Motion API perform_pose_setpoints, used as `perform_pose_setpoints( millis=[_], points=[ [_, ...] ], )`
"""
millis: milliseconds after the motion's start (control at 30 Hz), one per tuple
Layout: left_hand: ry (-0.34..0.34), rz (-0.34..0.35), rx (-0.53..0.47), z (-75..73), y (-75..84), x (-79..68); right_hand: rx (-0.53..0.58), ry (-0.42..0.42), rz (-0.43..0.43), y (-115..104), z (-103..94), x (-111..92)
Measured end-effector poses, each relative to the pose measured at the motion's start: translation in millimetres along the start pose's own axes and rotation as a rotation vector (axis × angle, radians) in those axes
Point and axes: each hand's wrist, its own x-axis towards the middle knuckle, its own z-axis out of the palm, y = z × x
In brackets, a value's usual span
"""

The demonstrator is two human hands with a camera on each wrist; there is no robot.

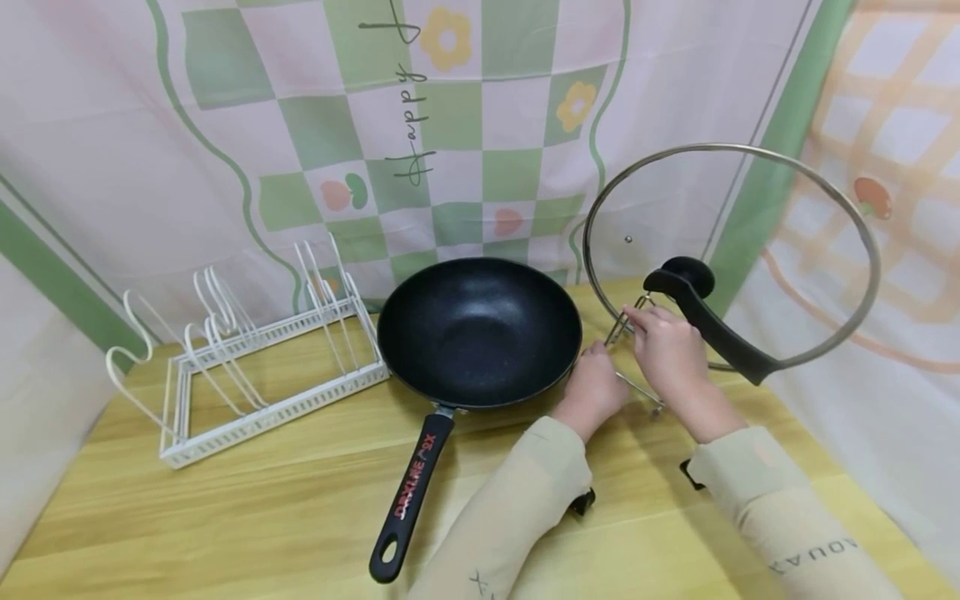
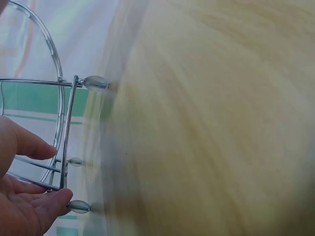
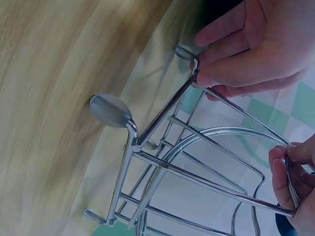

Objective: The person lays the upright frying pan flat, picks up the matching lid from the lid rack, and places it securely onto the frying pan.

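Note:
Both hands hold a silver wire rack point(image 3: 211, 182) with clear oval feet, right of the wok, its frame tilted above the table. My left hand point(image 1: 596, 387) pinches a corner of it beside one foot point(image 2: 79, 206). Higher on the rack, my right hand point(image 1: 667, 350) grips a wire at its upper end; in the right wrist view its fingers point(image 3: 295, 179) curl round that wire. Just behind the hands stands a round glass lid point(image 1: 795, 242) on edge, with a metal rim and black handle point(image 1: 712, 329); the hands overlap its lower part.
A black wok point(image 1: 480, 333) sits mid-table, its long handle point(image 1: 412, 496) toward the front edge. To its left is a white dish rack point(image 1: 277, 408) with upright loops. A patterned curtain point(image 1: 480, 125) hangs behind the wooden table point(image 1: 247, 517).

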Motion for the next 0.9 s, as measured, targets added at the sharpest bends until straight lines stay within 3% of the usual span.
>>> perform_pose_setpoints(
  millis=[633, 900],
  points=[
    [-0.002, 0.020, -0.002, -6.1, -4.3, -5.2, 0.023, 0.019, -0.044, 0.7, 0.4, -3.3],
    [-0.009, 0.022, -0.068, -5.0, -4.3, -7.2, 0.022, 0.025, -0.044, -0.7, -2.4, -7.4]
  ],
)
